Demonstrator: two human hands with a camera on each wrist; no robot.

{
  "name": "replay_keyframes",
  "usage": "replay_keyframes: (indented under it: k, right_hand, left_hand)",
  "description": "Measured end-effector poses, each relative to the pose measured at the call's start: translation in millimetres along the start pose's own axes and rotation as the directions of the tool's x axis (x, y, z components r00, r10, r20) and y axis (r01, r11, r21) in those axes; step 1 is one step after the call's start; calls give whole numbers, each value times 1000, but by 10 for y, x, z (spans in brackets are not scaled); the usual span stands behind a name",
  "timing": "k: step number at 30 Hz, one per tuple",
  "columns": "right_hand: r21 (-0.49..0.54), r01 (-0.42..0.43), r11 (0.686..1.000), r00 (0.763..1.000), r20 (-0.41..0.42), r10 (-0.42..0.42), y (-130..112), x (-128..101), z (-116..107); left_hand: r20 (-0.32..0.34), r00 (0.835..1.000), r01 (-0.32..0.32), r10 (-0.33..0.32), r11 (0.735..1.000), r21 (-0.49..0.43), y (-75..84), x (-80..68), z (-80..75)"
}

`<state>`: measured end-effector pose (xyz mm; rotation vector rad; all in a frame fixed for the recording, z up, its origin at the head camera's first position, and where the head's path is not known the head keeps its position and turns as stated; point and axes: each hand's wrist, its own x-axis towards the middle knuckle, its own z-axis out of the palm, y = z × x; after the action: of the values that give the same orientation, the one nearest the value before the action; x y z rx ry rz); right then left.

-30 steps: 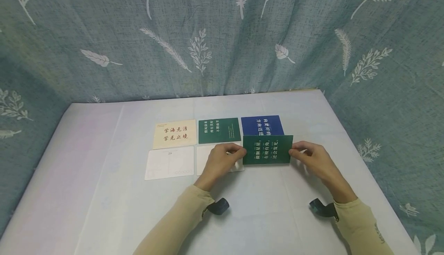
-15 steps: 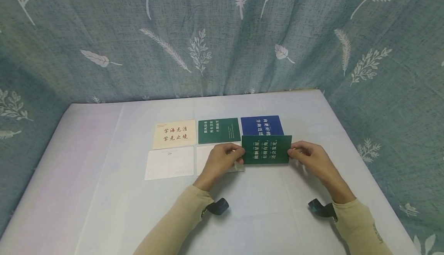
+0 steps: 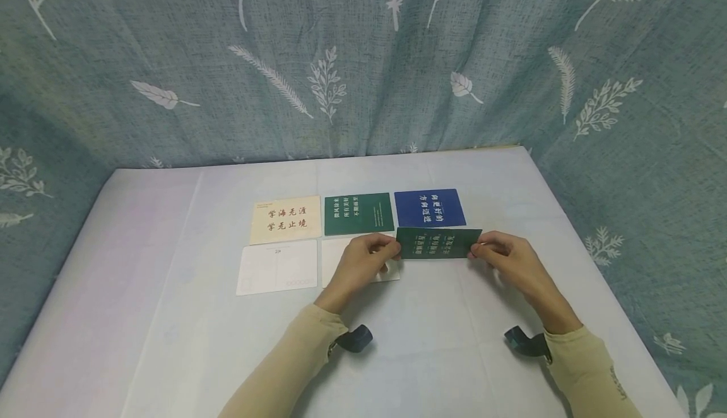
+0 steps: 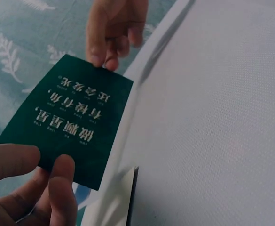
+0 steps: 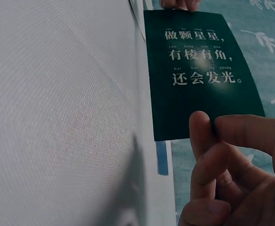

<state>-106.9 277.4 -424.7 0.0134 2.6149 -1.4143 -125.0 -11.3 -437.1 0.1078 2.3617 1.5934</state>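
Note:
A dark green card (image 3: 437,244) with white Chinese lettering is held between both hands, tilted up over the table at the right end of the near row of cards. The left hand (image 3: 363,262) pinches its left edge between thumb and fingers. At the opposite edge, the right hand (image 3: 511,262) pinches it the same way. Both wrist views show the card's lettered face (image 4: 71,113) and the pinching fingertips. Just beyond it lies a blue card (image 3: 430,207), lettering up. Under the left hand, a pale card (image 3: 335,260) is partly covered.
On the white table (image 3: 187,336) a cream card (image 3: 286,220) and another green card (image 3: 359,214) lie in the far row. A white postcard (image 3: 277,268) is at the near left. Leaf-patterned curtains (image 3: 363,89) hang behind and beside the table.
The held green card has tipped flatter, so it looks shorter in the head view and the blue card behind it shows more fully. Both hands have stayed nearly in place.

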Motion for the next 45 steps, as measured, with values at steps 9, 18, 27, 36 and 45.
replay_keyframes:
  k: [9, 18, 27, 36, 45]
  right_hand:
    - [10, 28, 1000, 1000, -10, -28, 7, 3, 10]
    - [-14, 27, 1000, 999, -45, -27, 31, -9, 5]
    - [-15, 6, 1000, 999, -33, -7, 60, -2, 8]
    - [25, 14, 1000, 1000, -16, -13, 84, -14, 11]
    - [-13, 52, 999, 997, -64, -53, 117, -3, 44]
  left_hand:
    - [-8, 999, -33, 33, 999, 15, -9, 4, 0]
    - [-16, 998, -58, 58, 998, 9, -8, -2, 3]
    - [-35, 994, -102, 103, 994, 24, -19, -23, 18]
    - [-75, 987, -132, 143, 982, 134, -36, -36, 63]
    - [-93, 980, -158, 178, 970, 185, -34, -53, 89]
